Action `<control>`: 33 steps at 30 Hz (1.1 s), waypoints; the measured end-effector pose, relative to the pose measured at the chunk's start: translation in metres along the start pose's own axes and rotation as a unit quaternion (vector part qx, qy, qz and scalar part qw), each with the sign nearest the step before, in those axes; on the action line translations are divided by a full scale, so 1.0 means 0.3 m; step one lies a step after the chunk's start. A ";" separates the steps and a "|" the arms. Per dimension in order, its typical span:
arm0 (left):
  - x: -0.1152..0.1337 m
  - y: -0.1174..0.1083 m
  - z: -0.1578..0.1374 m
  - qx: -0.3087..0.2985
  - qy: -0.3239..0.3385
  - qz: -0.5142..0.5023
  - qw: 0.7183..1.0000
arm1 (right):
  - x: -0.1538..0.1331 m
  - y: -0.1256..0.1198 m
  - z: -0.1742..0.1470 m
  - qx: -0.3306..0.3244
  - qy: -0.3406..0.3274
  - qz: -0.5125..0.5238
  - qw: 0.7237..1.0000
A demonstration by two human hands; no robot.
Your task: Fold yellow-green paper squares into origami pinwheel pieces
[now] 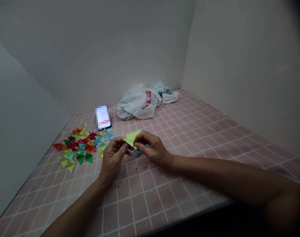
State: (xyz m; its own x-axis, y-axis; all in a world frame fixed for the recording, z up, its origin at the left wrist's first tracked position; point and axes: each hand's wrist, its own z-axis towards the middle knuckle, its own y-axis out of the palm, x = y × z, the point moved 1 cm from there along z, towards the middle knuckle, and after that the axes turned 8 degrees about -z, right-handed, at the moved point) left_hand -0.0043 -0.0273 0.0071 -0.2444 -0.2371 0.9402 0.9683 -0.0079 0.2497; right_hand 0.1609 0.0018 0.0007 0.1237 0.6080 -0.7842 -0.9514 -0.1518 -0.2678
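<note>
A piece of folded yellow paper (133,136) is held up between my two hands above the table. My left hand (115,152) pinches its left corner between thumb and fingers. On the other side, my right hand (151,148) grips the lower right edge with thumb and forefinger. Something blue (136,153), perhaps more paper, lies on the table below the hands, mostly hidden by them. To the left of my left hand spreads a pile of folded paper pieces (80,158) in red, orange, yellow, green and light blue.
A lit phone (103,117) stands or leans behind the paper pile. White plastic bags (140,102) lie at the back against the wall. Pink checked cloth (189,184) covers the table, with walls behind and at both sides. Small bits (151,191) are scattered near my hands.
</note>
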 end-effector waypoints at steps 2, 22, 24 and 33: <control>-0.003 -0.001 0.001 0.000 0.003 -0.003 1.000 | -0.007 0.000 0.000 0.001 -0.008 -0.013 1.000; -0.002 -0.009 -0.005 0.045 0.011 0.006 0.999 | 0.011 0.005 -0.013 -0.029 -0.141 -0.061 0.988; -0.003 -0.008 -0.002 0.054 0.002 -0.026 0.998 | 0.015 0.009 -0.019 -0.033 -0.171 -0.102 0.980; 0.003 -0.003 0.008 0.069 -0.017 -0.084 0.994 | 0.031 0.016 -0.022 -0.034 -0.203 -0.195 0.959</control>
State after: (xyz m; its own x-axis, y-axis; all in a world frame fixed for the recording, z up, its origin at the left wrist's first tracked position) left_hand -0.0056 -0.0251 0.0082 -0.4052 -0.2103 0.8897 0.8981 0.0902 0.4304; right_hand 0.1593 0.0016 -0.0117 0.3336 0.8804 -0.3371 -0.8322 0.1070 -0.5440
